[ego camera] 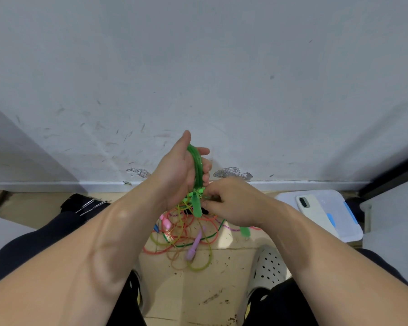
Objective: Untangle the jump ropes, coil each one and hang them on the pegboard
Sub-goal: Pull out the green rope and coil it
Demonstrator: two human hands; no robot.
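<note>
Against white wall, translucent green rope (pixel 197 167) coiled.

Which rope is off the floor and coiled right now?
The green rope: its loops are gathered in the left hand, the right hand pinching it just below. The other ropes lie tangled on the floor.

My left hand (pixel 174 170) and right hand (pixel 231 203) bare, forearms (pixel 99 243) bare too, black trousers (pixel 33 243), one white perforated clog (pixel 269 267).
</note>
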